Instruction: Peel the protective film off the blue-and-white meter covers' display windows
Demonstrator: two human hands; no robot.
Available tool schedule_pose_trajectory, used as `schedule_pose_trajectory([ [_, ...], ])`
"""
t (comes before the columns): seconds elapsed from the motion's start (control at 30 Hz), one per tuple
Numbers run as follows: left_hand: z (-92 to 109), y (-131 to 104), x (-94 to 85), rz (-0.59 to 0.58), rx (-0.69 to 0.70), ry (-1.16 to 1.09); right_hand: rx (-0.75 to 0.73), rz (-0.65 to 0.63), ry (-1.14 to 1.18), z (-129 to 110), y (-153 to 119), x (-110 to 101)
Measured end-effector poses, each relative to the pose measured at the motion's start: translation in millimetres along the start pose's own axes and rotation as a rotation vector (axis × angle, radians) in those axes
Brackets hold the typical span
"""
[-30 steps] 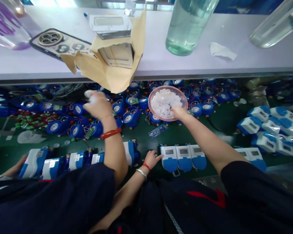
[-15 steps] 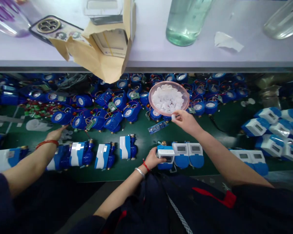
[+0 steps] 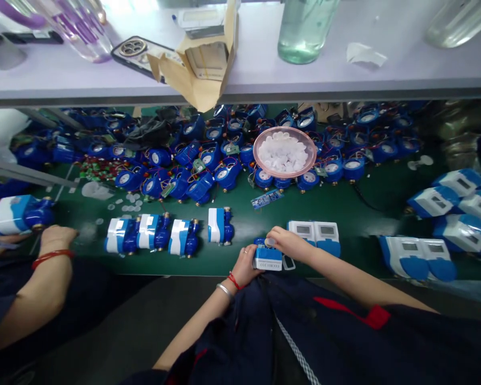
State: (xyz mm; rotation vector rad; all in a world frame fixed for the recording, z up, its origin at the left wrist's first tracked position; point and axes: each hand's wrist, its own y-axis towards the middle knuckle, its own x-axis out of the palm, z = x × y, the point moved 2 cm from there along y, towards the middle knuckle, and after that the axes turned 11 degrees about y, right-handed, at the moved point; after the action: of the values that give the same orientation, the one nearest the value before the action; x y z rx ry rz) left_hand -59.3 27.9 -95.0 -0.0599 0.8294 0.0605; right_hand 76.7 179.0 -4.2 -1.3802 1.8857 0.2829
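My left hand (image 3: 246, 264) is closed round the left side of a blue-and-white meter (image 3: 268, 259) near the bench's front edge. At the back of that meter, my right hand (image 3: 284, 240) pinches a small round whitish piece (image 3: 270, 242). Two white-and-blue meters with grey displays (image 3: 319, 235) stand just right of it, partly behind my right hand. A small white frame (image 3: 289, 262) lies beside the held meter. The pink bowl (image 3: 313, 155) of white pieces sits further back among the blue meters.
Several blue meter bodies (image 3: 200, 187) with wires line the back of the green bench. White-and-blue meters stand at right (image 3: 436, 200) and left (image 3: 180, 237). Another person's hand (image 3: 58, 239) is at far left. Above, the shelf (image 3: 256, 88) holds a green bottle (image 3: 302, 37) and phone.
My right hand has moved from the bowl's rim down to the meter, carrying the white piece. The meter is now tilted. The other person's hand has moved left, and the camera view has shifted.
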Motion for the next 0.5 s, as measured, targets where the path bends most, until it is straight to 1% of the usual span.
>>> schedule_pose_trajectory([
  [0.1,2.0,-3.4,1.7,0.012,-0.001,0.008,0.016,-0.038,-0.127,-5.8,-3.4,4.3],
  [0.2,3.0,-5.5,1.9,0.01,0.015,0.009,0.052,-0.04,-0.221,-10.5,-7.0,8.9],
  [0.37,3.5,-6.4,0.3,0.021,0.04,0.008,0.206,0.026,-0.303,-14.6,-3.4,20.5],
  [0.43,3.9,-6.7,-0.4,0.029,0.041,0.009,0.286,0.062,-0.332,-16.7,0.0,22.2],
  [0.5,4.1,-7.1,-0.6,0.028,0.041,0.017,0.35,0.07,-0.369,-18.9,2.4,20.8],
])
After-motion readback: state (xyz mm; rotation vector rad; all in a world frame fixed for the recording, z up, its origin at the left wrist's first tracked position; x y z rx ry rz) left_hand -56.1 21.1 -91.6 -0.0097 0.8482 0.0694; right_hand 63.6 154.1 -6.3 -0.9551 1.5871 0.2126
